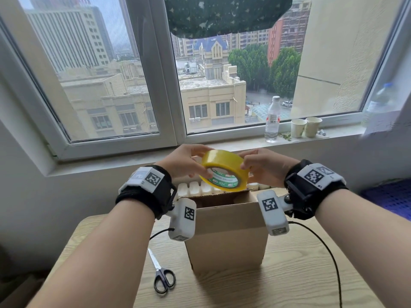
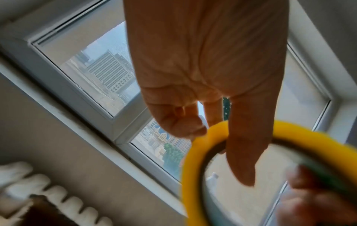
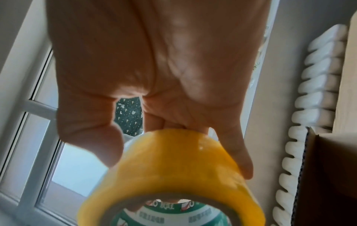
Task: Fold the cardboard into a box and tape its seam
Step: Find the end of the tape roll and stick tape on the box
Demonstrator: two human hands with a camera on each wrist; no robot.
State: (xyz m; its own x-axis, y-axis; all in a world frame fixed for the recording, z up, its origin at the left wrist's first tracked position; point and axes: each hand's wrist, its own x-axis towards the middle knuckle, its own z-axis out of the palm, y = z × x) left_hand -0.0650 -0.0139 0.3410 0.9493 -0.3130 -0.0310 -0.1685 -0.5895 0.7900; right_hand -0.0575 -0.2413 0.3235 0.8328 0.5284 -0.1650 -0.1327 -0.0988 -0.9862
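The cardboard box [image 1: 226,236] stands upright near the middle of the wooden table [image 1: 300,274], its top open and a back flap raised. The near wall shows a horizontal crease across its upper part. The box's bottom and any seam are hidden from the head view, so whether tape is already on it cannot be told.

Above the open top, both hands hold a roll of yellow tape [image 1: 224,168], tilted so that its printed green and white core faces the person. The left hand [image 1: 184,162] grips the roll's left side, its thumb reaching into the core and its fingers curled over the outer face; the left wrist view shows the thumb [image 2: 245,152] crossing the yellow rim. The right hand [image 1: 262,166] grips the right side, fingers wrapped round the outer band; in the right wrist view the fingers [image 3: 235,152] lie along the yellow surface with the thumb on the other side. No loose end of tape can be made out.

A pair of black-handled scissors [image 1: 161,274] lies on the table to the left of the box, toward the near edge, blades pointing away from the person. A black cable [image 1: 329,252] runs across the table's right side. A white radiator [image 1: 195,188] sits behind the far edge. On the windowsill [image 1: 222,144] stand a clear plastic bottle [image 1: 272,120] and two paper cups [image 1: 305,127] side by side.
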